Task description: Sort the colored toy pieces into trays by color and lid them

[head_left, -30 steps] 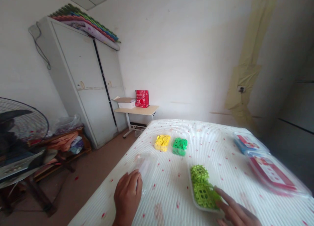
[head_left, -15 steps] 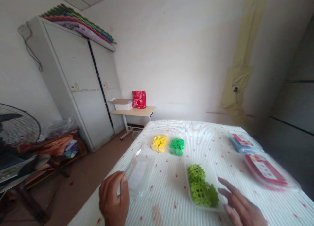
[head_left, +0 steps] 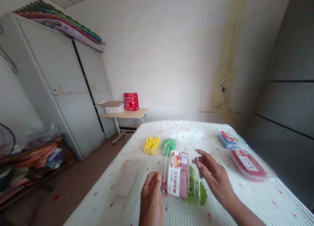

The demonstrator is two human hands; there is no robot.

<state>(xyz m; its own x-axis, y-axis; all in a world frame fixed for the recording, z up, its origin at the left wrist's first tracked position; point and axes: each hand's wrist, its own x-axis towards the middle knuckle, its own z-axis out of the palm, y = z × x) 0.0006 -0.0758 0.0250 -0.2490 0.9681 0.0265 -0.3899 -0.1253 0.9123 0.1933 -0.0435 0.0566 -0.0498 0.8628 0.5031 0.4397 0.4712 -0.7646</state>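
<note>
A clear plastic lid (head_left: 178, 173) with a red and white label is held tilted above the clear tray of light-green plastic pieces (head_left: 203, 193). My left hand (head_left: 152, 195) is closed on the lid's left edge. At the lid's right edge is my right hand (head_left: 212, 173), its thumb and fingers curled about the rim. The lid hides much of the tray and part of the light-green pieces. Just beyond it, a small clear box of darker green pieces (head_left: 169, 147) is partly seen through the plastic. Yellow pieces (head_left: 151, 145) sit in another small clear box to its left.
Another clear lid with a pale label (head_left: 127, 182) lies at the table's left. Two labelled clear boxes, one blue (head_left: 230, 137) and one red (head_left: 250, 162), stand at the right. Behind are a small desk (head_left: 127, 113) with a red bag (head_left: 130, 102), and a grey cabinet (head_left: 71, 88).
My left hand has moved right, bringing a labelled clear lid over the tray of light-green pieces. My right hand has come up to the lid's right edge. The view has turned slightly right.
</note>
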